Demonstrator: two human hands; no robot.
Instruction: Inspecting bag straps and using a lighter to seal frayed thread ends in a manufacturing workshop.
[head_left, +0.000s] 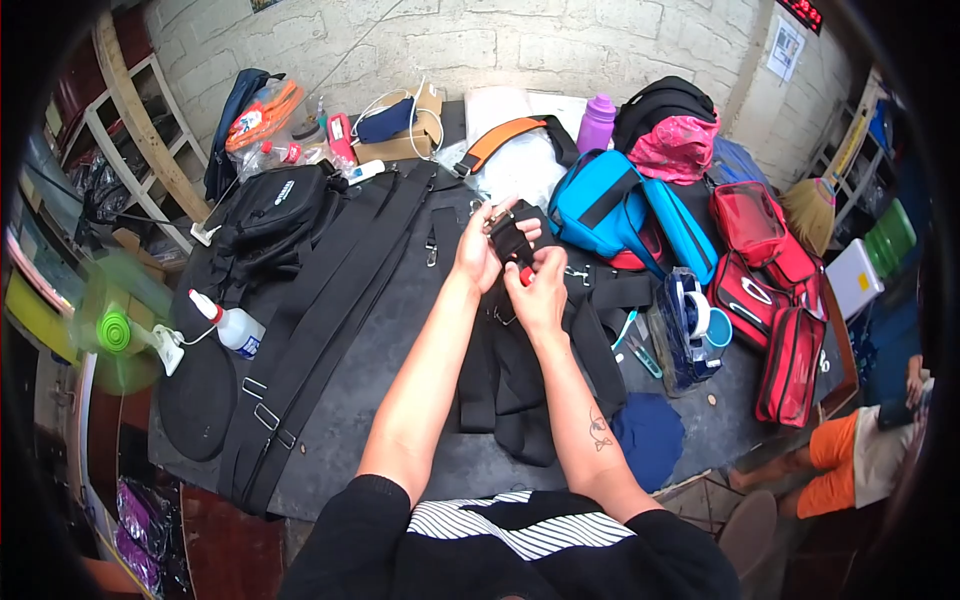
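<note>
Over the middle of the dark table, my left hand (481,250) is closed around a black webbing strap (511,240), its fingers near a metal fitting at the strap's upper end. My right hand (538,290) is closed just below it, pinching a small red object (527,276) against the strap's lower part; its kind is mostly hidden by the fingers. More black straps (510,390) lie in loose folds under my forearms. A metal snap hook (578,273) lies to the right of my right hand, and a short strap with a hook (432,240) lies left of my left hand.
Long black straps (320,330) with metal loops run along the left, near a spray bottle (240,330) and a green fan (115,328). Blue bags (600,205), red bags (790,350), thread snips (644,357) and a navy cloth (648,440) lie right. A person (840,455) is at far right.
</note>
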